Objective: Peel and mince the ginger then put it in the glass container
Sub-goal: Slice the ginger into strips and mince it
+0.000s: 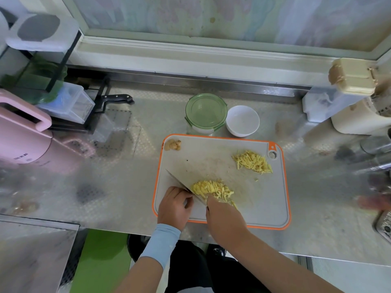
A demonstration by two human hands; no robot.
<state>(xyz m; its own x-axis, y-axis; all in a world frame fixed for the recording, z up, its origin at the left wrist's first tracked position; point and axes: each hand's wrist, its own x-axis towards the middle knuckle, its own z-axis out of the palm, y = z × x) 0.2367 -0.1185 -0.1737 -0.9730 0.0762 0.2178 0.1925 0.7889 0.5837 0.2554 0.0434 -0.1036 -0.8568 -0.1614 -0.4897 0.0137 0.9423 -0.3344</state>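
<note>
A heap of yellow ginger strips (213, 190) lies near the front of a grey cutting board (264, 204) with an orange rim. A broad knife (177, 180) stands on edge against the left side of the heap, its blade running diagonally away to the left. The right hand (224, 216) grips the near end of the blade (the handle is hidden under it), one finger touching the ginger. The left hand (174, 207), above a pale blue sleeve (160, 242), has curled fingers against the blade's left face; it cannot be told whether it holds anything. A second pile of ginger strips (252, 161) sits at the board's far right, and brownish scraps (173, 144) lie in the far left corner. Just behind the board stand a green-tinted glass container (206, 111) and, beside it, a white bowl (242, 120), both on a steel counter (127, 166). A pink appliance (23, 140) stands far left.
</note>
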